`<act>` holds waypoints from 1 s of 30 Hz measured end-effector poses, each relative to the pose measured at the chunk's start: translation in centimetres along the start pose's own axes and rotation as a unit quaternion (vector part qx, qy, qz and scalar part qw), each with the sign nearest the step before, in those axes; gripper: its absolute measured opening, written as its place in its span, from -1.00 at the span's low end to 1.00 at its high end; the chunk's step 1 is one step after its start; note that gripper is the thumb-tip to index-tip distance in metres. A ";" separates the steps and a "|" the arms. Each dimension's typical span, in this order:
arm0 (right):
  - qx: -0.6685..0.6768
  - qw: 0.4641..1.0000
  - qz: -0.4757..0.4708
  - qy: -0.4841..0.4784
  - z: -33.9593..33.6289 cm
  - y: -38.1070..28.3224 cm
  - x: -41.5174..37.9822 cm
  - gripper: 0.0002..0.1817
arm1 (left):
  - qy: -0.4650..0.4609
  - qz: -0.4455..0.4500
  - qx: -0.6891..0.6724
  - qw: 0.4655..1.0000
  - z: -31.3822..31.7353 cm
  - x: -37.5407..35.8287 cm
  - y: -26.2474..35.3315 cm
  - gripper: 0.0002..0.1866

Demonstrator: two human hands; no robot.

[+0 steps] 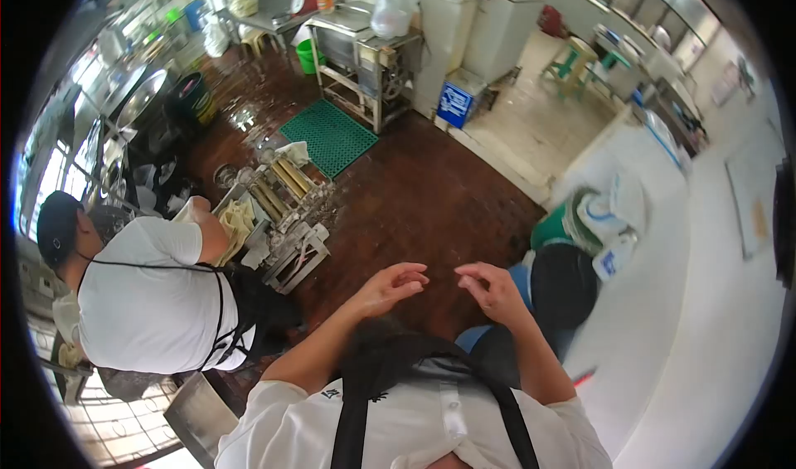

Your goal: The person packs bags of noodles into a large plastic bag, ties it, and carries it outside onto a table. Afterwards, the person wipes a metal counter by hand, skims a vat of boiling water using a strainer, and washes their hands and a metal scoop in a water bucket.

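Observation:
Both my hands are raised in front of my chest, a short gap between them, above the brown floor. My left hand (388, 290) has its fingers curved toward the right, with thumb and fingers apart and nothing between them. Facing it, my right hand (491, 291) curves its fingers to the left, also with nothing in it. Neither touches any object. Nearest to my right hand stands a dark-topped blue barrel (564, 282). Left of my left hand is a metal roller machine (286, 187) with pale residue on it.
A co-worker (149, 295) in a white shirt and dark cap bends at the machine on the left. Beyond lie a green mat (329, 137) and a metal table (344, 23). A blue box (455, 104) and green bin (554, 227) stand along the right side.

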State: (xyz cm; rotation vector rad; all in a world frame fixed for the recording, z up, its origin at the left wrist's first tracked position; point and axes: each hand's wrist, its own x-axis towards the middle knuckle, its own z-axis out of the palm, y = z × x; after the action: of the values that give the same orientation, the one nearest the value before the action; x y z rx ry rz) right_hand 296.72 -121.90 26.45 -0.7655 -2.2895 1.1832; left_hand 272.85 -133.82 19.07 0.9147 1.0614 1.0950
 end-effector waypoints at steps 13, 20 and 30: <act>0.001 0.989 0.042 -0.140 -0.4 10.8 41.1 -0.80 | 0.159 0.026 0.026 0.987 -30.3 25.3 10.1 -0.49; -0.010 0.983 0.115 -0.143 -2.4 19.0 59.9 -0.78 | 0.155 0.045 0.105 0.981 -42.6 38.2 20.1 -0.53; -0.020 0.894 -0.214 -0.394 10.7 11.1 98.9 -0.79 | 0.453 0.058 -0.027 0.889 -63.0 41.2 21.5 -0.55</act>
State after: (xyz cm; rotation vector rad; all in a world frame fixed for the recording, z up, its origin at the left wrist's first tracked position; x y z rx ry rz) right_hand 219.48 -58.24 24.86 0.3021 -2.8956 1.3802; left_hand 211.64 -85.15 15.31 0.3874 1.7266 1.7110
